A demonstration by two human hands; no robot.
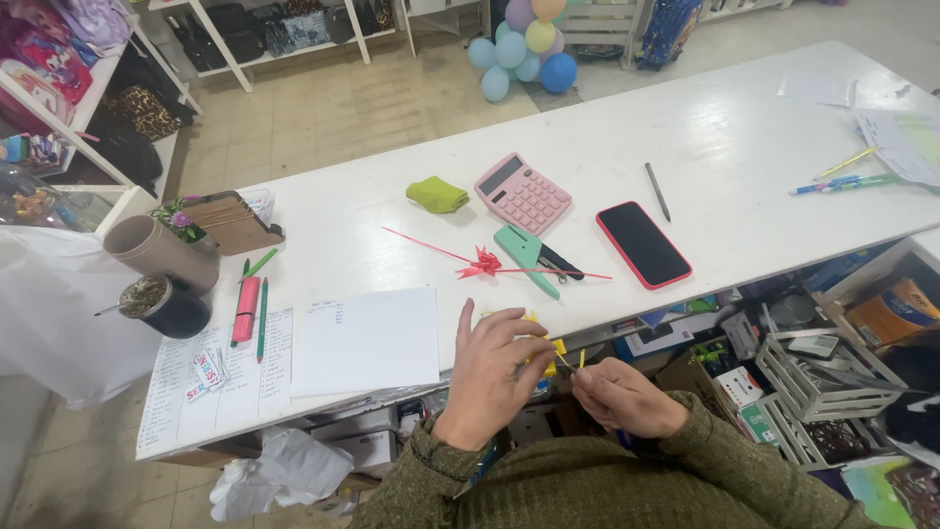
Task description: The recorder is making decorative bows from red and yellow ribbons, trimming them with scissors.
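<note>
At the near edge of the white table (685, 147), the left hand (490, 377) and the right hand (622, 397) meet, fingers pinched shut on a yellow ribbon (556, 350) held between them. Just beyond lie a sheet of paper (367, 338), a red ribbon bow (487, 263) and green scissors (529, 257). Farther off sit a red-cased phone (643, 244) and a pink calculator (522, 193).

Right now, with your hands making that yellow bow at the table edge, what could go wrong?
The yellow ribbon is pinched between the left hand and right hand right over the table edge, so if it slips it might drop into the boxes below. A sleeve could also catch the red ribbon bow or nudge the scissors lying close by.
</note>
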